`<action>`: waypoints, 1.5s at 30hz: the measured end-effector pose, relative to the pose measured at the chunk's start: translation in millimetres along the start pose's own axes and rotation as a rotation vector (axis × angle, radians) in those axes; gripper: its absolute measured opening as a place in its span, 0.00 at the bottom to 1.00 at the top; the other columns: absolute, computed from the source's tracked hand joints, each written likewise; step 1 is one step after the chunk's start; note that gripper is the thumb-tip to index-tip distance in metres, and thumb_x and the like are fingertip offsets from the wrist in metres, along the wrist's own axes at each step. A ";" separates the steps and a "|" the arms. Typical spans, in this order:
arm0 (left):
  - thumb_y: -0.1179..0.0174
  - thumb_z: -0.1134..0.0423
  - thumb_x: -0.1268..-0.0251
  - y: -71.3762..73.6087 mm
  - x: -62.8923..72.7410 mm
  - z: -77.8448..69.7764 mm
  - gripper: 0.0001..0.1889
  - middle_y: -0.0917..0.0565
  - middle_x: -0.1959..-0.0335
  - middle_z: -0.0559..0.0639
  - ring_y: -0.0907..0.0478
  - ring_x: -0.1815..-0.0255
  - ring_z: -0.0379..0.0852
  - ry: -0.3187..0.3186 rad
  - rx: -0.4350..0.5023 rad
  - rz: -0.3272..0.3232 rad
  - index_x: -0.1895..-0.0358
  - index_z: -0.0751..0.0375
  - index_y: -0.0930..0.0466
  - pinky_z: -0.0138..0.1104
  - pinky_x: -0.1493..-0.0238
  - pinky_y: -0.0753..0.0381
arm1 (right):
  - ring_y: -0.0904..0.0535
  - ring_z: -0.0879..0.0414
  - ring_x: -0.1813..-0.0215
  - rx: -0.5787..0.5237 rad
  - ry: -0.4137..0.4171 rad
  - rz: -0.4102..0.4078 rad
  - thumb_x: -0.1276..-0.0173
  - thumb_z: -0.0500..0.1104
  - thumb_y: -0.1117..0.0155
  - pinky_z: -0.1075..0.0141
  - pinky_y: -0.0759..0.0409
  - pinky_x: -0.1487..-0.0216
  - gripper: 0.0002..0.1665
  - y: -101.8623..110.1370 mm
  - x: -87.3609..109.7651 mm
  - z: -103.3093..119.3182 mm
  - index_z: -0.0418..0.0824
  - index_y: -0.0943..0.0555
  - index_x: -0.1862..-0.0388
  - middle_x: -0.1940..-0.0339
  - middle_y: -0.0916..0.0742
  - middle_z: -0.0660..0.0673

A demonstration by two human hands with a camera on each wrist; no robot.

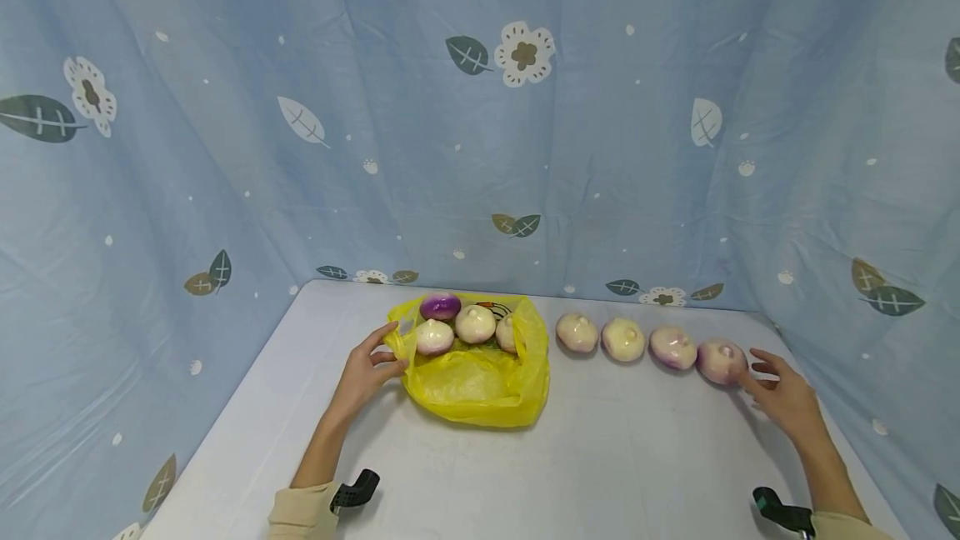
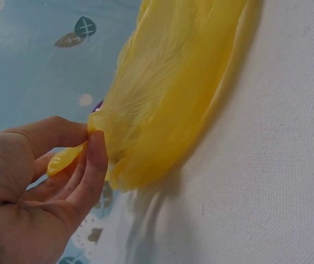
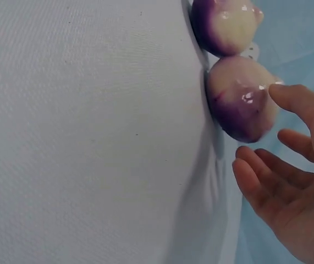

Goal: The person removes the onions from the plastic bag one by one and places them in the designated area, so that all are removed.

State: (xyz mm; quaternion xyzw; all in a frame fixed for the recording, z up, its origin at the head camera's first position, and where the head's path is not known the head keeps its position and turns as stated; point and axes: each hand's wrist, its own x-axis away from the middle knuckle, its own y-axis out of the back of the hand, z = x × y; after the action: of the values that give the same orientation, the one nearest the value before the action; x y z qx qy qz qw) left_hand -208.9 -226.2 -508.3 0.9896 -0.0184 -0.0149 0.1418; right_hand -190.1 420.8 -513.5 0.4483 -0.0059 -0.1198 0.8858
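1. The left hand is pinching the edge of the yellow bag between thumb and fingers; the grip is narrow and holding thin plastic only. This is presumably steadying the side and keeping the mouth spread.
2. Inside the bag, one purple bulb and three paler bulbs are showing; the bag's wall is partly hiding the rightmost one. A dark looped item is lying behind them, too small to identify.
3. Four bulbs are forming a row on the white table to the bag's right, probably so that each is staying within easy reach: three row bulbs and the end bulb.
4. The right hand is standing wide beside the end bulb, its fingers not closing round it. One fingertip is overlapping the bulb in view; whether it is touching, I cannot tell.
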 end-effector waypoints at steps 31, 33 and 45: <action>0.33 0.68 0.40 1.4 0.0 -0.9 0.38 0.29 0.35 0.63 0.16 0.54 0.52 0.004 -0.020 -0.012 0.26 0.54 0.38 0.29 0.58 0.15 | 0.16 0.36 0.59 0.019 0.356 -0.183 0.33 0.47 0.33 0.61 0.21 0.70 0.29 0.8 -1.7 107.0 0.34 0.24 0.39 0.49 0.18 0.28; 0.33 0.68 0.40 1.3 0.2 -0.4 0.38 0.30 0.35 0.63 0.15 0.55 0.53 -0.002 -0.016 -0.011 0.26 0.54 0.38 0.30 0.59 0.15 | 0.16 0.36 0.59 0.019 0.379 -0.184 0.34 0.46 0.32 0.54 0.19 0.70 0.28 -2.8 -1.7 115.0 0.34 0.24 0.39 0.49 0.18 0.29; 0.33 0.67 0.40 0.6 0.2 -2.0 0.38 0.32 0.32 0.62 0.16 0.52 0.53 0.019 -0.064 -0.028 0.26 0.53 0.38 0.28 0.57 0.16 | 0.15 0.42 0.61 -0.019 0.494 -0.145 0.36 0.45 0.30 0.67 0.21 0.71 0.27 -30.4 1.3 151.5 0.38 0.23 0.40 0.51 0.17 0.33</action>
State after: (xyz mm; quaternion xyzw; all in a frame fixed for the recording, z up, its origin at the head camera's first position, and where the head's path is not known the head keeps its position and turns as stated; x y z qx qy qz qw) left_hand -208.7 -226.2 -506.1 0.9848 -0.0028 -0.0083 0.1734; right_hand -213.0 283.1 -447.2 0.4548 0.2441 -0.0697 0.8536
